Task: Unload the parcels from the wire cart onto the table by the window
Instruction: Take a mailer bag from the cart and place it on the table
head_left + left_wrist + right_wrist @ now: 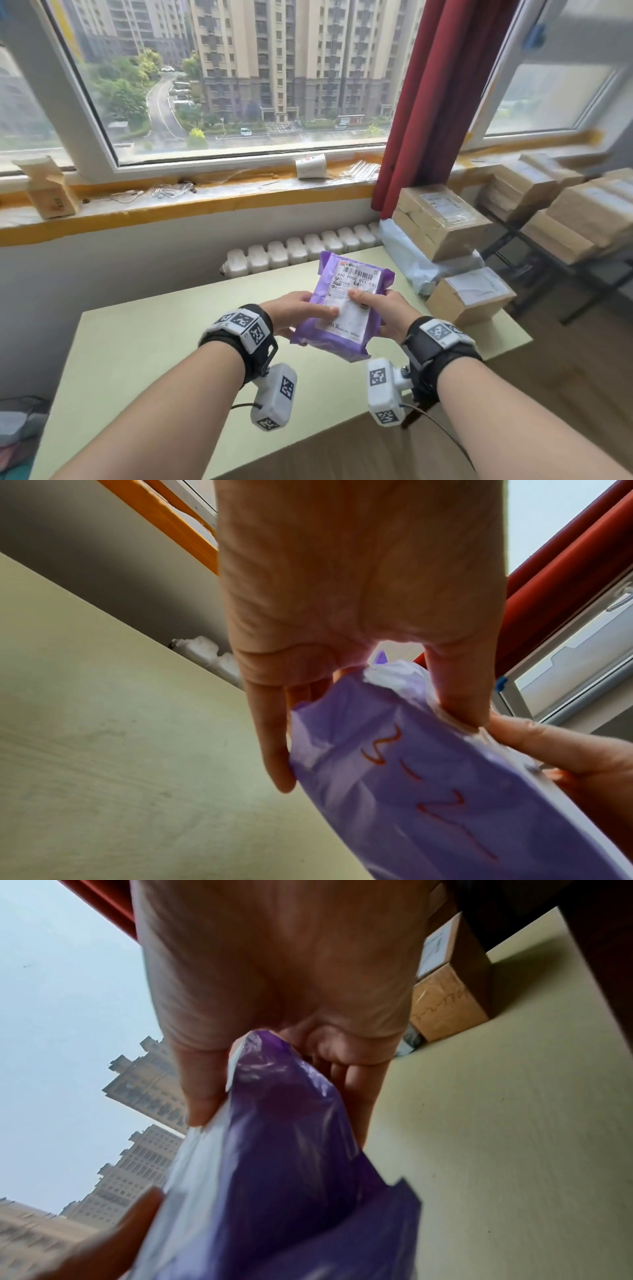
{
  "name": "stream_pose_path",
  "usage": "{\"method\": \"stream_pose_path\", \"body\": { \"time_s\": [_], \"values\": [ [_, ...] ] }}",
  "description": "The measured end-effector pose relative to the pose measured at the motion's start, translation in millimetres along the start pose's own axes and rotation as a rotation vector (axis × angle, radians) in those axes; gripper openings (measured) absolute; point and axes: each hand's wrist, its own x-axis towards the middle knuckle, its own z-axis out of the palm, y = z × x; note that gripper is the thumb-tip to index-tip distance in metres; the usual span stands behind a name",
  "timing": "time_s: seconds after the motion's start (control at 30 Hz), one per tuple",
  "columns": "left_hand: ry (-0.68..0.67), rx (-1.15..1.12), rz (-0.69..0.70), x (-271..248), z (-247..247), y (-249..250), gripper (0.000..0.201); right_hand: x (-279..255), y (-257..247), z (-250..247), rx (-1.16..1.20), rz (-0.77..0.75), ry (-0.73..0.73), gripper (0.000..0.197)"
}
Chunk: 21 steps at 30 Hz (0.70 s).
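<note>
While gripped by both hands point(346, 313) — purple parcel point(342, 308) above table point(154, 342); left side bare

Both bare forearms reach forward side by side over the pale green table point(144, 342), each with a black strap and a tagged camera block at the wrist. The left hand point(297, 317) grips the near left edge of the purple parcel point(346, 308), thumb flat on top and fingers curled beneath. The right hand point(383, 313) pinches its right edge likewise, holding it tilted above the tabletop.
</note>
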Motion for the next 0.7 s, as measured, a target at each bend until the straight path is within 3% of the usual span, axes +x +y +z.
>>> {"method": "stream_pose_path", "body": {
  "time_s": [0.1,0.27,0.47,0.7],
  "values": [
    [0.0,0.02,0.015,5.8,4.9,10.9,0.033,-2.2,-0.8,-9.4,0.008,-0.013,0.065,0.035],
    [0.058,-0.046,0.044,21.0,0.0,18.3,0.041,-4.9,-11.1,-11.6,-0.044,0.016,0.157,0.059],
    [0.099,-0.148,0.084,38.5,4.5,32.7,0.032,-3.2,-17.4,-15.2,-0.189,0.059,0.067,0.042],
    [0.092,-0.148,0.041,90.9,17.4,56.1,0.029,46.2,-31.1,-57.4,-0.179,0.072,0.108,0.044]
  ]
}}
